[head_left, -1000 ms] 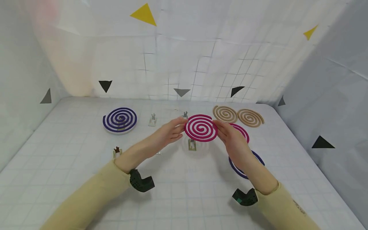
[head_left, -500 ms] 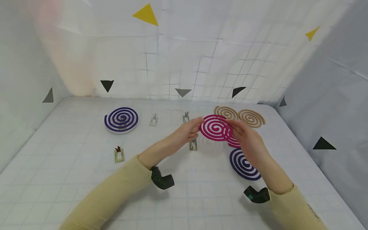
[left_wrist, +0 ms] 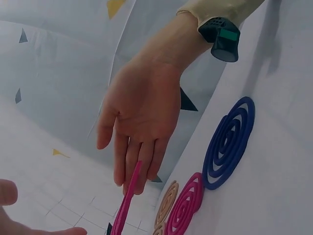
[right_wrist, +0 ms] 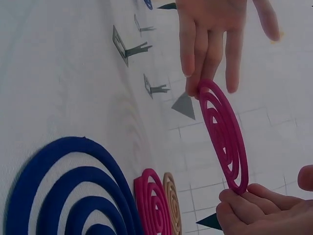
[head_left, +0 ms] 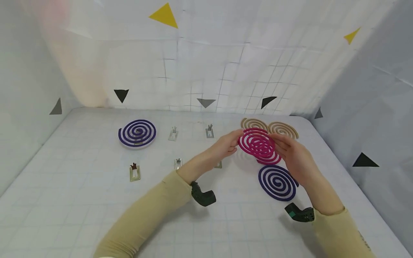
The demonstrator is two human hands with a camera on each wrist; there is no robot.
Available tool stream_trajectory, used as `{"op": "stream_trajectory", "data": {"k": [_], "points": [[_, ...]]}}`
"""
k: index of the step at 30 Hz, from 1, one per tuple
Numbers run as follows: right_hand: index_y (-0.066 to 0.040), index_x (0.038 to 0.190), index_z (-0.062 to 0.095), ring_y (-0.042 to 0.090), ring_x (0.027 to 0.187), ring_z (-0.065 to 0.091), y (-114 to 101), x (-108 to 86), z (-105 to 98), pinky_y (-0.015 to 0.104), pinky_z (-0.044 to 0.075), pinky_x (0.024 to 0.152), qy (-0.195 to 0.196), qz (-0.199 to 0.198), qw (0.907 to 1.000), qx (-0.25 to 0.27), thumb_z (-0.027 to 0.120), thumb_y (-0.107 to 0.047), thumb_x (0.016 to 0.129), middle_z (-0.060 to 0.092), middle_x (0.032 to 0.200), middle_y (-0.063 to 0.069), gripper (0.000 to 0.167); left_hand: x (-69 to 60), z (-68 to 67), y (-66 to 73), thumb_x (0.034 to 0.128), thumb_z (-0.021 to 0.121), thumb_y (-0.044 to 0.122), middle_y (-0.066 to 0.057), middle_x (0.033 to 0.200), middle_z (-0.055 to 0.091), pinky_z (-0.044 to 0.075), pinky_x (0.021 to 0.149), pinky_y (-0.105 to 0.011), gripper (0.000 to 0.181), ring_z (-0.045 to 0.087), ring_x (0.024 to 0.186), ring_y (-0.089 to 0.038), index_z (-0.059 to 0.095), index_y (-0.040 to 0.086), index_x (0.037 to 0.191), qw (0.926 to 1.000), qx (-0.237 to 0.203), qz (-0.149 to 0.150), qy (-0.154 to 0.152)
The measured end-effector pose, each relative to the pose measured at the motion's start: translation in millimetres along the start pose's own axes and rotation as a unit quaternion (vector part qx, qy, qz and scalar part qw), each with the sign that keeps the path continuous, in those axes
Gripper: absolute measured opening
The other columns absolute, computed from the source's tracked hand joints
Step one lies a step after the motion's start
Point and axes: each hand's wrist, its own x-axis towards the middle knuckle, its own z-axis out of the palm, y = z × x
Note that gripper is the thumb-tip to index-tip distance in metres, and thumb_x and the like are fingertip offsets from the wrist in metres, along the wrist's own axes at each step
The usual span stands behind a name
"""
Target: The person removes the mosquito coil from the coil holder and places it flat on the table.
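Observation:
A pink mosquito coil [head_left: 247, 142] is held off the table, level, between both hands. The left hand [head_left: 222, 146] touches its left edge and the right hand [head_left: 298, 157] its right edge, fingers fairly straight. In the right wrist view the left hand's fingers [right_wrist: 195, 83] and the right hand's fingers [right_wrist: 239, 203] press opposite ends of the coil's rim, with the thumbs apart from it. Beneath the held coil, partly hidden, a second pink coil [head_left: 272, 160] lies on the table. A dark blue coil [head_left: 277, 182] lies just nearer, left of the right wrist.
Two tan coils [head_left: 284, 128] lie behind the right hand. Another dark blue coil [head_left: 137, 133] sits raised on a stand at the back left. Several small metal coil stands [head_left: 134, 172] are spread across the left and middle, one partly behind the left forearm. White sheet walls surround the table.
Both hands have carried the pink coil rightward, from above the middle stand to over the pink coil on the table. The right forearm has uncovered the near blue coil.

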Motion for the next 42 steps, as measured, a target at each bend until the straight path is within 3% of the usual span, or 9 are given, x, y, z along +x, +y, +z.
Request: {"op": "stream_trajectory", "data": {"k": [9, 17, 27, 36, 38, 42], "points": [[-0.007, 0.157, 0.027, 0.031, 0.154, 0.015, 5, 0.9, -24, 0.043, 0.003, 0.126, 0.018, 0.005, 0.9998, 0.000, 0.031, -0.052, 0.106, 0.021, 0.166, 0.009, 0.068, 16.0, 23.7, 1.2, 0.1070, 0.031, 0.046, -0.006, 0.163, 0.029, 0.027, 0.122, -0.042, 0.060, 0.027, 0.151, -0.025, 0.034, 0.012, 0.156, 0.9998, 0.006, 0.018, -0.007], [-0.005, 0.157, 0.025, 0.028, 0.152, 0.019, 6, -1.2, -51, 0.038, 0.005, 0.127, 0.001, 0.004, 0.9999, -0.013, 0.027, -0.054, 0.106, 0.022, 0.165, 0.009, 0.071, 29.3, 45.5, 3.1, 0.1067, 0.032, 0.046, -0.007, 0.157, 0.041, 0.028, 0.122, -0.044, 0.058, 0.031, 0.149, -0.021, 0.042, 0.011, 0.151, 0.9998, -0.008, 0.020, -0.001], [-0.008, 0.159, 0.022, 0.006, 0.132, 0.042, 12, -0.8, -82, 0.046, -0.004, 0.126, 0.002, 0.025, 0.9996, -0.011, 0.029, -0.055, 0.105, 0.026, 0.161, 0.009, 0.071, 44.0, 69.6, -2.7, 0.1064, 0.034, 0.045, -0.002, 0.155, 0.044, 0.034, 0.119, -0.040, 0.055, 0.038, 0.145, -0.017, 0.043, 0.015, 0.152, 0.9994, 0.019, 0.024, 0.018], [-0.003, 0.158, 0.018, -0.004, 0.119, 0.056, 20, -1.5, -97, 0.022, 0.023, 0.122, -0.010, 0.017, 0.9997, 0.012, 0.032, -0.050, 0.106, 0.042, 0.146, 0.000, 0.071, 46.4, 83.4, -7.6, 0.1077, 0.030, 0.044, 0.005, 0.161, 0.035, 0.020, 0.125, -0.040, 0.053, 0.024, 0.152, -0.014, 0.039, 0.021, 0.155, 0.9971, 0.070, 0.025, 0.012], [-0.003, 0.158, 0.017, -0.004, 0.120, 0.055, 21, -1.0, -99, 0.023, 0.021, 0.123, -0.011, 0.016, 0.9998, 0.007, 0.031, -0.050, 0.107, 0.043, 0.145, -0.001, 0.071, 46.7, 85.5, -8.1, 0.1075, 0.030, 0.045, 0.006, 0.161, 0.035, 0.019, 0.125, -0.040, 0.053, 0.023, 0.152, -0.014, 0.039, 0.021, 0.154, 0.9970, 0.072, 0.023, 0.018], [-0.005, 0.159, 0.018, -0.003, 0.120, 0.053, 22, -0.8, -103, 0.035, 0.004, 0.127, -0.006, 0.023, 0.9997, 0.002, 0.030, -0.052, 0.106, 0.039, 0.149, 0.002, 0.071, 47.8, 90.2, -9.2, 0.1061, 0.033, 0.048, 0.006, 0.159, 0.038, 0.023, 0.124, -0.043, 0.054, 0.028, 0.150, -0.015, 0.042, 0.024, 0.153, 0.9970, 0.070, 0.014, 0.031]]}}
